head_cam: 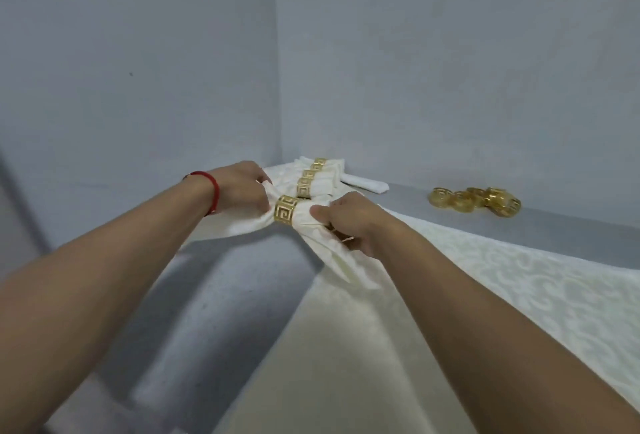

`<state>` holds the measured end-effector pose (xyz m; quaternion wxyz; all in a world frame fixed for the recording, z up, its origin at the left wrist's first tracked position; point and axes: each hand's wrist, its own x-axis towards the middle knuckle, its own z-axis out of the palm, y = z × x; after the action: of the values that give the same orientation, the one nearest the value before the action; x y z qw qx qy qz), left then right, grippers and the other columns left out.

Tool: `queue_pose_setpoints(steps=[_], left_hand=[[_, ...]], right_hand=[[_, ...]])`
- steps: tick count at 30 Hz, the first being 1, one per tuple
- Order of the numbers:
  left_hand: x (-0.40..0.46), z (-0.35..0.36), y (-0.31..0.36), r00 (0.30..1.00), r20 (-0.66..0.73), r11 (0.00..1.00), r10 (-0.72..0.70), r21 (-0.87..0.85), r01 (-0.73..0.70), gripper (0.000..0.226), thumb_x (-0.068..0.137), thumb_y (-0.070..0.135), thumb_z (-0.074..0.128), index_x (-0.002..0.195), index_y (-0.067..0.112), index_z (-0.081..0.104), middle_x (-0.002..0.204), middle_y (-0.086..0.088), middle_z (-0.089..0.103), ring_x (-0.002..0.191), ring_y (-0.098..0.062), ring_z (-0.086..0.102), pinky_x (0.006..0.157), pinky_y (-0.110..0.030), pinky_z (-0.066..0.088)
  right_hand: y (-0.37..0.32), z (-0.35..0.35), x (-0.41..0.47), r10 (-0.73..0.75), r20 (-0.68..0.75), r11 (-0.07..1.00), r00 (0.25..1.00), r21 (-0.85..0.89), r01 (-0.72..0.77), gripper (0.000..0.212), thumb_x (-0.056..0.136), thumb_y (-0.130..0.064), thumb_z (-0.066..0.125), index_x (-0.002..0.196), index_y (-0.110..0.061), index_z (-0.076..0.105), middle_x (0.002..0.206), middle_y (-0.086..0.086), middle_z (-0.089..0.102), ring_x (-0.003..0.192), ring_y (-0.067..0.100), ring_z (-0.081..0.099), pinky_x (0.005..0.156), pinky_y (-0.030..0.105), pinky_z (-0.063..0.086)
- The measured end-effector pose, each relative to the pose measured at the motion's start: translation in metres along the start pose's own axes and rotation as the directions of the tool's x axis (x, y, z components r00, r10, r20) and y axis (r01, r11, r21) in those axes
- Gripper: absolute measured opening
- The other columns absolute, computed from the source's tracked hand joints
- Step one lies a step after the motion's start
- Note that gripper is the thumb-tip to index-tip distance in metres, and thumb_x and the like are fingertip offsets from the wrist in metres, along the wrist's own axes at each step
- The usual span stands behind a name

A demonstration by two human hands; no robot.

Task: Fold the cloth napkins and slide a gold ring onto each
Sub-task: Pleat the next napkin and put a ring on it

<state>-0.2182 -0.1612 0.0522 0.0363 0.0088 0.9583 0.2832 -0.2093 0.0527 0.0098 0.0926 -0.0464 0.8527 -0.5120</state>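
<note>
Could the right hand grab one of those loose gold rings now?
Probably not yet. The right hand is holding the napkin. Nothing blocks the way to the loose rings, which lie farther right, but it must let go first.

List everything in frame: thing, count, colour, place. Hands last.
held napkin: 1, cream, gathered, held above the table's near-left corner between both hands
ring on it: 1, gold, around the napkin's middle
ringed napkins: about 4, cream with gold rings, in a row at the table's far-left corner
plain napkin: 1, white, folded, no ring, right of that row
loose rings: about 5 or 6, gold, piled at the far edge, right
tablecloth: 1, cream patterned, covering the table
walls: grey, behind the table
bracelet: 1, red, on left wrist
left hand: grips napkin left of ring
right hand: grips napkin right of ring
</note>
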Motion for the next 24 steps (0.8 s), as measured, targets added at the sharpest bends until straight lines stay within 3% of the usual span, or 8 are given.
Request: queue_pose_setpoints(steps=[3, 7, 9, 12, 14, 20, 24], left_hand=[[0.025, 0.001, -0.021, 0.999, -0.005, 0.999, -0.053, 0.007, 0.053, 0.019, 0.076, 0.011, 0.065, 0.093, 0.003, 0.07, 0.091, -0.011, 0.07, 0.081, -0.024, 0.063, 0.067, -0.03, 0.049], [0.064, 0.012, -0.037, 0.992, -0.119, 0.997, -0.051, -0.066, 0.044, 0.019, 0.079, 0.006, 0.059, 0.09, 0.001, 0.074, 0.094, -0.015, 0.071, 0.09, -0.029, 0.066, 0.067, -0.027, 0.048], [0.083, 0.017, -0.037, 0.987, -0.159, 0.996, -0.031, -0.091, 0.016, 0.019, 0.081, 0.006, 0.059, 0.092, 0.001, 0.074, 0.097, -0.015, 0.071, 0.096, -0.03, 0.066, 0.072, -0.029, 0.049], [0.106, 0.028, -0.035, 0.979, -0.203, 0.996, -0.016, -0.086, -0.002, 0.015, 0.087, 0.011, 0.061, 0.096, 0.013, 0.073, 0.108, -0.01, 0.07, 0.103, -0.028, 0.064, 0.081, -0.028, 0.048], [0.117, 0.039, -0.036, 0.969, -0.245, 0.996, -0.027, -0.088, 0.006, 0.015, 0.09, 0.015, 0.062, 0.102, 0.017, 0.072, 0.114, -0.009, 0.068, 0.107, -0.029, 0.063, 0.085, -0.027, 0.047], [0.133, 0.06, -0.048, 0.918, -0.395, 0.995, -0.005, -0.098, -0.037, 0.026, 0.088, 0.024, 0.064, 0.112, 0.022, 0.073, 0.112, -0.006, 0.072, 0.108, -0.027, 0.063, 0.095, -0.035, 0.052], [0.129, 0.061, -0.049, 0.898, -0.438, 0.998, 0.042, 0.063, -0.015, 0.037, 0.09, 0.029, 0.064, 0.125, 0.017, 0.066, 0.122, -0.01, 0.065, 0.119, -0.03, 0.054, 0.101, -0.042, 0.048]], right_hand=[[-0.005, 0.025, 0.037, 0.012, -0.082, 0.992, 0.997, -0.125, -0.022, 0.024, 0.095, -0.031, 0.063, 0.104, -0.01, 0.058, 0.094, 0.008, 0.059, 0.082, 0.023, 0.057, 0.071, 0.031, 0.045], [0.002, 0.033, 0.077, 0.011, -0.222, 0.984, 0.975, -0.169, -0.049, 0.044, 0.095, -0.035, 0.064, 0.124, -0.003, 0.061, 0.119, 0.013, 0.067, 0.113, 0.032, 0.063, 0.102, 0.042, 0.049], [0.009, 0.031, 0.093, -0.011, -0.303, 0.987, 0.953, -0.156, -0.038, 0.035, 0.092, -0.036, 0.065, 0.109, -0.005, 0.063, 0.105, 0.011, 0.068, 0.107, 0.031, 0.065, 0.088, 0.037, 0.051], [0.021, 0.029, 0.112, -0.042, -0.397, 0.982, 0.917, -0.187, -0.036, 0.032, 0.088, -0.041, 0.067, 0.077, -0.018, 0.048, 0.075, 0.001, 0.05, 0.083, 0.027, 0.056, 0.062, 0.032, 0.036], [0.029, 0.033, 0.121, -0.045, -0.436, 0.967, 0.899, -0.246, -0.071, 0.035, 0.085, -0.046, 0.067, 0.075, -0.02, 0.045, 0.075, 0.001, 0.05, 0.082, 0.028, 0.057, 0.062, 0.032, 0.035], [0.04, 0.041, 0.134, -0.113, -0.49, 0.894, 0.864, -0.43, -0.127, 0.046, 0.093, -0.055, 0.061, 0.098, -0.01, 0.068, 0.095, 0.007, 0.07, 0.092, 0.028, 0.067, 0.069, 0.032, 0.042], [0.037, 0.028, 0.122, -0.173, -0.494, 0.911, 0.852, -0.409, -0.051, 0.045, 0.097, -0.051, 0.049, 0.086, -0.01, 0.066, 0.09, 0.011, 0.07, 0.088, 0.033, 0.066, 0.069, 0.035, 0.045]])
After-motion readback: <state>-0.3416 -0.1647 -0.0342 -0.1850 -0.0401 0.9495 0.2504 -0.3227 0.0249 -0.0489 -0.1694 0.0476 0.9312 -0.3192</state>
